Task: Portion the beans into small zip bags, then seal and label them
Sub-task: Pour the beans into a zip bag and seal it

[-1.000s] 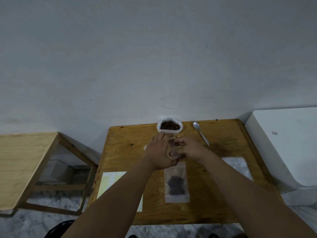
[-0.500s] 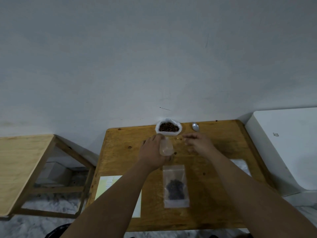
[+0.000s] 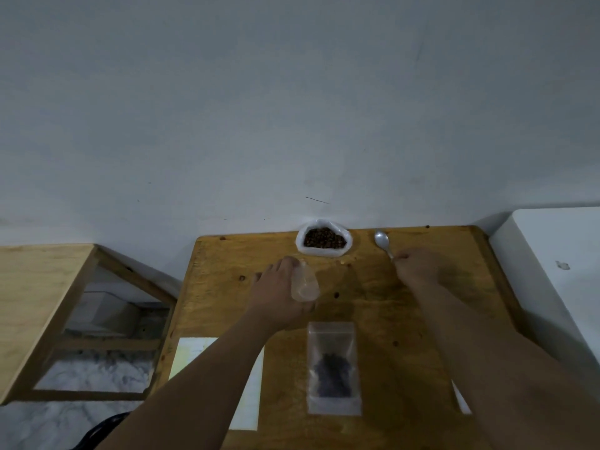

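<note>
Bag (image 3: 305, 284) empty in left hand (image 3: 279, 293), gripped near beans (image 3: 324, 243); right hand (image 3: 415, 269) pinches spoon (image 3: 381, 239) handle; hold bag mouth wide beside beans, scoop modestly, tip slowly so none spill on table (image 3: 227, 287).

head view — forward-down over table (image 3: 227, 287)

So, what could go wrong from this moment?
1. The empty zip bag in the left hand is held by one hand only; its mouth may close, and beans may spill, as the loose beans on the table already suggest.
2. The right hand is at the spoon close to the open bean sack; a knock might tip it.
</note>
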